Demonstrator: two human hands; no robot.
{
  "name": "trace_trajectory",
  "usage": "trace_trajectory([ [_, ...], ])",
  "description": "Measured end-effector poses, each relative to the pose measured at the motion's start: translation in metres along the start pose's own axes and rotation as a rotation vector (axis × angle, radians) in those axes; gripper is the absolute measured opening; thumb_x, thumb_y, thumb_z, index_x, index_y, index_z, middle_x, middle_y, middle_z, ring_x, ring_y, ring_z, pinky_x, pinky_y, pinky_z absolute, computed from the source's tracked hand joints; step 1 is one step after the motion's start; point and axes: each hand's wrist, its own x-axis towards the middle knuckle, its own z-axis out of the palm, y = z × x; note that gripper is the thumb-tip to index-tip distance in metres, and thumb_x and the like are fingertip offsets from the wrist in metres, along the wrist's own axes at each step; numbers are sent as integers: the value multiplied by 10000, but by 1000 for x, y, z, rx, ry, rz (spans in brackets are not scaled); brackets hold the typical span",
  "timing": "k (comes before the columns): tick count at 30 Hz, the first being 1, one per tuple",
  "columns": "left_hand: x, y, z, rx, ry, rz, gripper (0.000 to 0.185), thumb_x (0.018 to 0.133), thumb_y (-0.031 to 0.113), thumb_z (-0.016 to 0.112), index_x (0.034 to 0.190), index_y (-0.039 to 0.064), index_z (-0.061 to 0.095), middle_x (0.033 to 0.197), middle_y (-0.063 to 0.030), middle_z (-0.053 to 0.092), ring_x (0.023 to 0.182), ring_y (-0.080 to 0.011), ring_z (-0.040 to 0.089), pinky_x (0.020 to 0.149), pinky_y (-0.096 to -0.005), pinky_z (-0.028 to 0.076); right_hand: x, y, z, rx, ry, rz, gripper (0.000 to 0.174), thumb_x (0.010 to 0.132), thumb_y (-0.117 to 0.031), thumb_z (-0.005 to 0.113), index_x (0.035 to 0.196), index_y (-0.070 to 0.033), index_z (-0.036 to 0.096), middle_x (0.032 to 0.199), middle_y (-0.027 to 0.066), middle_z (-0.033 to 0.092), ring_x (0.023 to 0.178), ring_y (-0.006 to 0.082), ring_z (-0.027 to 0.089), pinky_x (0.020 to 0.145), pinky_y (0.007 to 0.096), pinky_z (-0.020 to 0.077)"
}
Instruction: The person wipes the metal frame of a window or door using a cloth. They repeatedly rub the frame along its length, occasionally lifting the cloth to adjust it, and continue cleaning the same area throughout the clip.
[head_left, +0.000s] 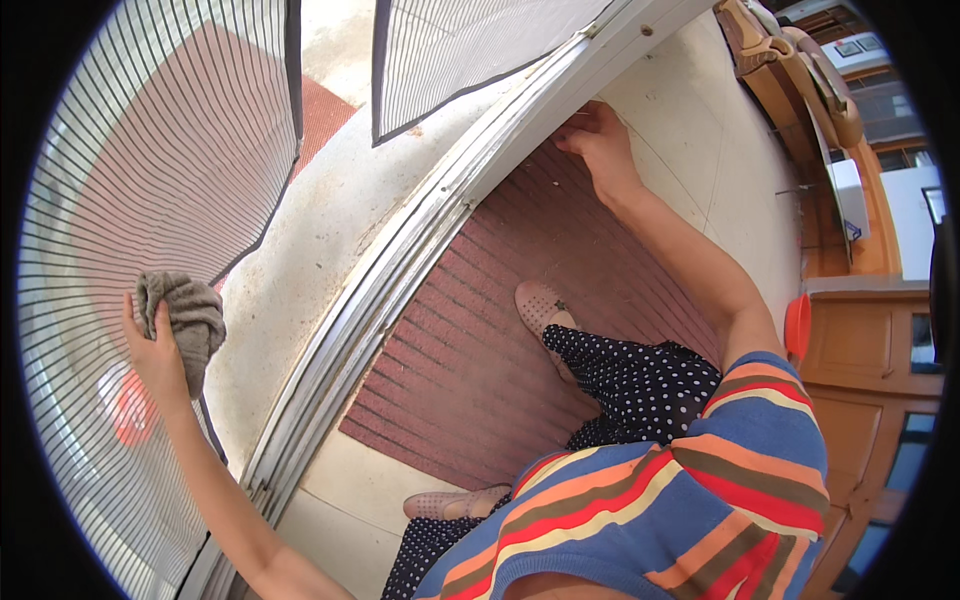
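On the left, my left hand (159, 367) holds a bunched grey-brown cloth (193, 326) against or just before a striped mesh door curtain (187, 165) with dark edging. Whether the cloth touches the mesh is hard to tell. My right hand (602, 150) is at the white door frame (517, 124), with its fingers bent at the frame's inner edge. Their tips are partly hidden, so a grip on the frame cannot be made out. Between my hands runs a metal sliding-door track (367, 307).
A dark red ribbed mat (465, 360) lies under my feet on pale floor tiles (675, 135). A second mesh panel (457, 60) hangs beyond the track. Wooden cabinets (847, 337), a red basin (797, 328) and wooden furniture (772, 97) stand at the right. Something orange-red (133, 412) shows through the mesh.
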Motion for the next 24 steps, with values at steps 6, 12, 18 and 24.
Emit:
trace_trajectory([
  [6,-67,45,-27,-166,-262,39,498,923,53,597,1389,-3,429,1254,-181,585,1110,-244,595,925,-319,464,16,7,11,-165,239,-283,433,769,62,517,1202,74,543,1162,201,633,1083,293,615,943,342,475],
  [12,-122,77,-41,-191,-359,123,423,869,6,627,1276,-41,526,1184,-170,619,1053,-258,618,925,-330,465,-21,17,41,-215,303,-318,384,772,62,525,1155,41,545,1118,186,638,1072,302,611,919,361,477],
  [18,-145,112,-20,-118,-490,191,400,820,59,697,1198,-20,592,1098,-178,652,1008,-306,640,887,-356,493,-45,22,71,-57,238,-348,445,789,24,534,1233,42,503,1150,226,575,1098,351,553,957,381,436],
  [24,-148,184,0,-8,-575,647,627,718,105,775,1296,43,539,944,-137,652,819,-297,651,704,-364,530,-98,20,79,-20,-116,-202,545,835,99,472,1369,3,433,1351,164,507,1266,250,506,973,331,488],
])
